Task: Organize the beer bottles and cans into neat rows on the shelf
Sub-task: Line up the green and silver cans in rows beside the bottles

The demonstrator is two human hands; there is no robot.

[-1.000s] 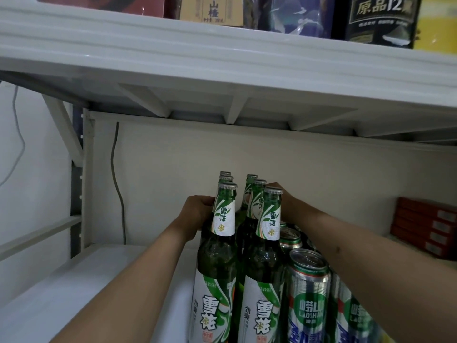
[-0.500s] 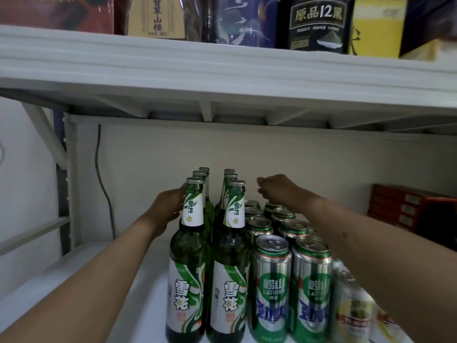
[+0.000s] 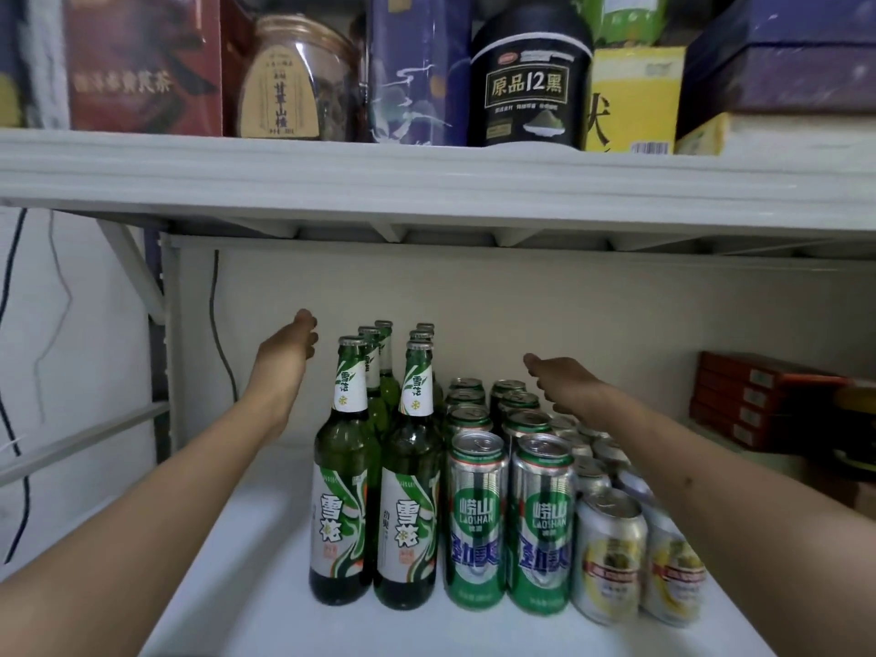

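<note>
Head view, looking forward into a white shelf (image 3: 246, 585) bay. Green beer bottles (image 3: 374, 448) stand upright in two files running from near to far, three bottles in each, at the middle of the shelf. Touching them on the right are tall green cans (image 3: 507, 514) in two matching files, and further right stand shorter silver-and-yellow cans (image 3: 611, 557), the nearest pair level with the front of the other rows. Left hand (image 3: 289, 353) is raised just left of the far bottle necks, fingers loosely bent, holding nothing and apart from the glass. Right hand (image 3: 564, 377) hovers above the far green cans, to the right of the bottle caps, fingers relaxed and pointing left; whether its underside touches a can top cannot be told. Both hands are well apart from each other, with the bottle files between them. Red boxes (image 3: 758, 405) are stacked at far right. Upper shelf (image 3: 426, 177) carries a black tin (image 3: 528, 83), a clear jar (image 3: 298, 78) and cartons.
</note>
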